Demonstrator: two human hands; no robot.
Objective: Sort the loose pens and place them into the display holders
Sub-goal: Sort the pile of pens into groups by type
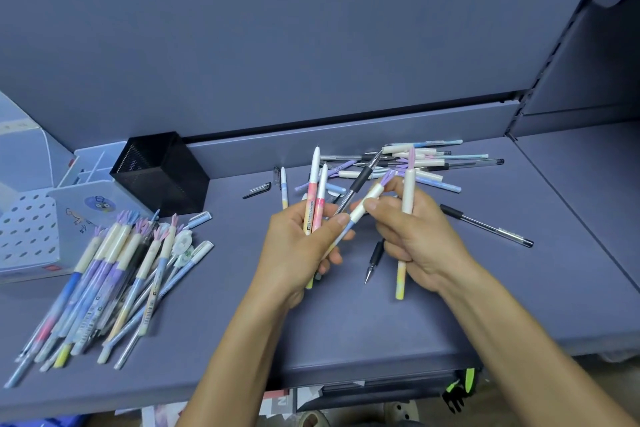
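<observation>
A fan of pens (316, 191), two pink-and-white and one black-gripped, is clasped in the curled fingers of the left hand (301, 250). A cream-capped pen (363, 210) with a purple tuft is pinched between both hands, with the right thumb laid on its cap. A second tufted pen (407, 198) is held upright in the closed fingers of the right hand (419, 243). From the hands, the loose pile (436, 163) is found at one o'clock, the sorted heap (114, 274) at nine o'clock and the black mesh holder (162, 177) at ten o'clock, all on the blue shelf (346, 329).
</observation>
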